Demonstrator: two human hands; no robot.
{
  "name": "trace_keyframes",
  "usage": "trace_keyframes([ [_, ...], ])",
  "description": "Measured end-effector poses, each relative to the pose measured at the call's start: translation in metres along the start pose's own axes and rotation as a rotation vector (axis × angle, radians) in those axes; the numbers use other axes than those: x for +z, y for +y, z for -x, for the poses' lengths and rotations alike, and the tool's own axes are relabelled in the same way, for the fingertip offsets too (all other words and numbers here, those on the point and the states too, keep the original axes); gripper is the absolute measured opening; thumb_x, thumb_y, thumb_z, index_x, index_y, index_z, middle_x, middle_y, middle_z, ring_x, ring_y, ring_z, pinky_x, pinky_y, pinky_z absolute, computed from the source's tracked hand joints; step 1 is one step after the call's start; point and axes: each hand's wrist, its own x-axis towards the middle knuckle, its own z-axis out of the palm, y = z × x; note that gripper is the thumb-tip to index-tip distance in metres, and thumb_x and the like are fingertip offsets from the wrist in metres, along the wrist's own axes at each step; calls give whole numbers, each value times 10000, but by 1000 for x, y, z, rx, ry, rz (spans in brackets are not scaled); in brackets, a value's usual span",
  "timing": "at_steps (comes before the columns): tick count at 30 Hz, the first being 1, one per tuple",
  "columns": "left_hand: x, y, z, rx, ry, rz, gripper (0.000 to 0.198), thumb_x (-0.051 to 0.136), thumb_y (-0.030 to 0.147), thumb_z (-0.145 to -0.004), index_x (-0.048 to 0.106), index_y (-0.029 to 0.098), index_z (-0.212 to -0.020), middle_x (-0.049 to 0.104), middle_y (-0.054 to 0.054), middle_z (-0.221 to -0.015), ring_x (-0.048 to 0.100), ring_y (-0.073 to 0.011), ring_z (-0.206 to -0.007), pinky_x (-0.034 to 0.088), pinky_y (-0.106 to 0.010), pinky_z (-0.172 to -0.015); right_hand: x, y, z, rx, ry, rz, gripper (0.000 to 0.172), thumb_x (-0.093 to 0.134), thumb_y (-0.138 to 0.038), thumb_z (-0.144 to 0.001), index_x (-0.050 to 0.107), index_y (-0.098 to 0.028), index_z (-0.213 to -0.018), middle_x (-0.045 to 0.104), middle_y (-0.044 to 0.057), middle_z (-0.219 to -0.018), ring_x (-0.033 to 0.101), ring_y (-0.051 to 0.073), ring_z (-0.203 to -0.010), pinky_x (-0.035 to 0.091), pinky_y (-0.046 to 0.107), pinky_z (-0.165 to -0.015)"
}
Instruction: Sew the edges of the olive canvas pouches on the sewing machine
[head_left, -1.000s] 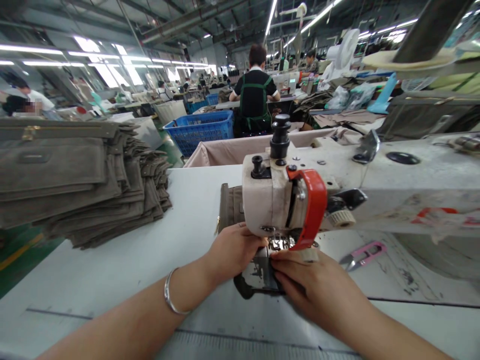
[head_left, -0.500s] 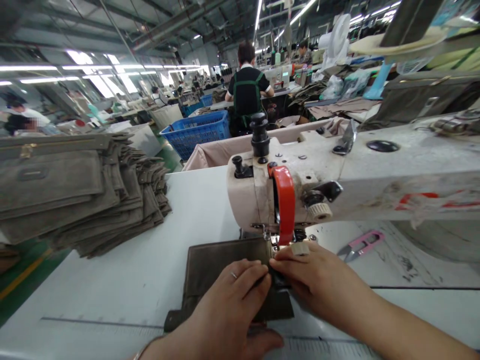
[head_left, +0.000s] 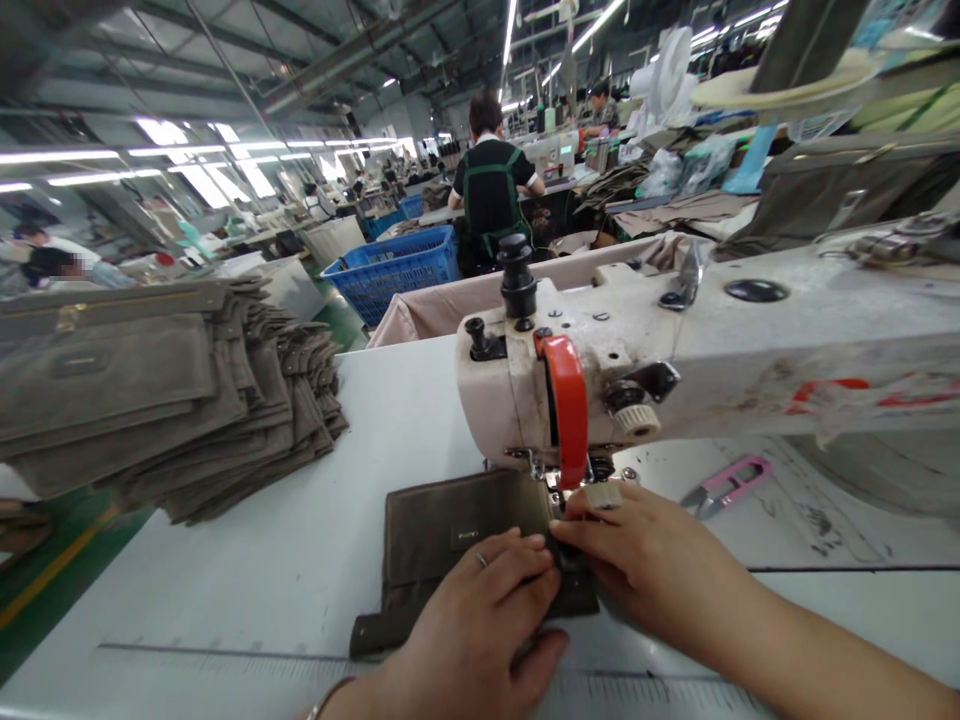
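Note:
A dark brown-green fabric pouch piece (head_left: 424,535) with a small label lies flat on the white table, its right edge under the needle area of a sewing machine (head_left: 495,400). My left hand (head_left: 487,605), with a ring on one finger, rests on the piece, fingers laid over it and thumb apart. My right hand (head_left: 637,545) is at the right edge beside the presser foot, fingertips together on the fabric; its lower fingers are partly hidden. A rolled or folded strip (head_left: 379,635) shows at the piece's near-left corner. An orange-red guard (head_left: 570,410) curves down in front of the needle.
Pink-handled thread snips (head_left: 727,483) lie right of my right hand. At the left is a tall stack of similar fabric pieces (head_left: 150,370). Ruler markings (head_left: 225,655) run along the near table edge. A blue crate (head_left: 397,270) and a seated person (head_left: 491,185) are beyond the machine.
The fabric piece and my left hand have shifted slightly to the right, and the label now shows above my fingers. My right hand stays at the needle area. The view has tilted slightly.

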Motion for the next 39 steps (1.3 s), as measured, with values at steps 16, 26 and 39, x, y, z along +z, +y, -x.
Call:
trace_keyframes([
  [16,4,-30,-26,9,50,33,249,615,140,-833,607,170,-1080,672,-52,-1080,616,-202,-1044,487,-363,-982,-4,1,-5,56,-36,-27,344,483,-67,-822,656,-221,-1077,650,83,-981,571,257,-886,508,411,-775],
  [26,8,-27,-19,-14,106,-58,213,584,149,-893,623,156,-1102,694,-46,-1064,636,-197,-965,512,-371,-907,-21,5,-8,95,-54,-58,199,473,-100,-825,641,-204,-853,629,43,-883,557,213,-867,462,359,-781],
  [39,9,-30,-29,-22,143,-16,108,592,145,-893,657,167,-977,719,-24,-981,655,-176,-881,534,-316,-861,-13,-2,-8,90,-118,-11,231,493,-106,-808,634,-226,-946,658,49,-985,568,253,-911,428,414,-813],
])
